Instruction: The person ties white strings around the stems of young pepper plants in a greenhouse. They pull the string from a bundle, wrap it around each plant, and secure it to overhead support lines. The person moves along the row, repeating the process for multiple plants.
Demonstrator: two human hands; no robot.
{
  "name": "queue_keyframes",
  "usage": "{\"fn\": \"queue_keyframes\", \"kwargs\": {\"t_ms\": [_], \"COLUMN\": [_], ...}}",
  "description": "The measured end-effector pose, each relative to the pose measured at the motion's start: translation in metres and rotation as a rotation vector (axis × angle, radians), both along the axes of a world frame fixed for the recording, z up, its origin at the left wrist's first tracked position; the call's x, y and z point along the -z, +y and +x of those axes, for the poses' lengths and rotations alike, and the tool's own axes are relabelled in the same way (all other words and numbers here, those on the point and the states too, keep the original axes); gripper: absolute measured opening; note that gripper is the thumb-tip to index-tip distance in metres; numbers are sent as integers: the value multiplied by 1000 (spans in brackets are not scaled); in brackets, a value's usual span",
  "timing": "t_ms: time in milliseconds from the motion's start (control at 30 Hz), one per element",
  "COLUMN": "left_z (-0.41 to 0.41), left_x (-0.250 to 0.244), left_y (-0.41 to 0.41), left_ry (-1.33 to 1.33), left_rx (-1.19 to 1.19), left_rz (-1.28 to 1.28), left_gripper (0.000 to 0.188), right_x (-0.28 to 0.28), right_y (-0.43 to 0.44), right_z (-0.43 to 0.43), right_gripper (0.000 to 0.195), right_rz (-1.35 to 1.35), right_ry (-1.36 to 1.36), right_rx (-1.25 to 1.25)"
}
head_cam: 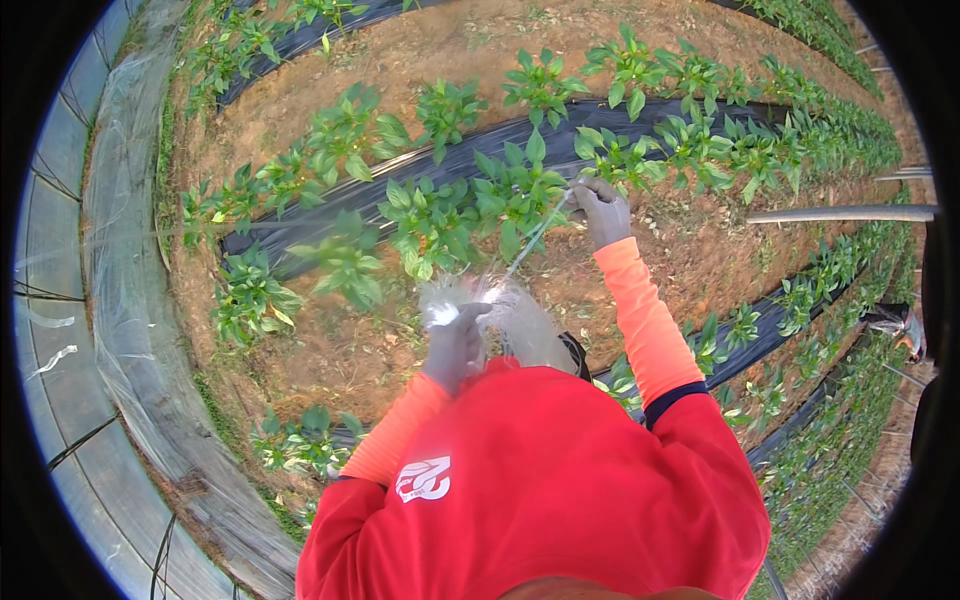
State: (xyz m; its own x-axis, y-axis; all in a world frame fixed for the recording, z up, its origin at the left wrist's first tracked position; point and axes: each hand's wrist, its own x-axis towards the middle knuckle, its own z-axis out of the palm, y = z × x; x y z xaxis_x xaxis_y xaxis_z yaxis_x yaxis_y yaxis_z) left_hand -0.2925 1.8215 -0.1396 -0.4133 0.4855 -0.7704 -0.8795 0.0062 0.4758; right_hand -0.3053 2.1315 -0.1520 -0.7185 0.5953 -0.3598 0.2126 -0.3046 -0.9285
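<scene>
Both my hands wear grey gloves. My left hand is near my waist and grips a bundle of white plastic twine, whose loose translucent strands hang beside it. A pale strand runs taut from the bundle up to my right hand. Its end is pinched between my right thumb and fingers. Right beside that hand stands a leafy pepper plant, at the edge of a strip of black plastic mulch. How far the twine reaches around any stem I cannot tell.
Rows of pepper plants grow along the mulch, with bare soil between them. A greenhouse film wall curves along the left. A grey pole juts in from the right. A blurred line crosses at left.
</scene>
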Motion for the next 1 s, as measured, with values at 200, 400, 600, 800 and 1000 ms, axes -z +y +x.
{"fn": "queue_keyframes", "kwargs": {"t_ms": [200,400,600,800,1000], "left_z": [1,-20,2,-30,-53], "left_x": [13,22,13,12,67], "left_y": [5,-63,-73,2,-24], "left_ry": [-4,-295,-307,111,-34], "left_rx": [-204,-747,-287,-151,-352], "left_rz": [-21,293,1001,108,232], "left_gripper": [23,27,29,36,34], "right_x": [-4,11,-3,-4,23], "right_y": [-1,74,-1,-154,-190], "right_z": [13,65,40,6,5], "right_gripper": [16,10,17,15,16], "right_rz": [-720,-779,589,790,532], "right_ry": [263,60,-121,-246,-332], "right_rx": [71,-215,-657,-740,-694]}}
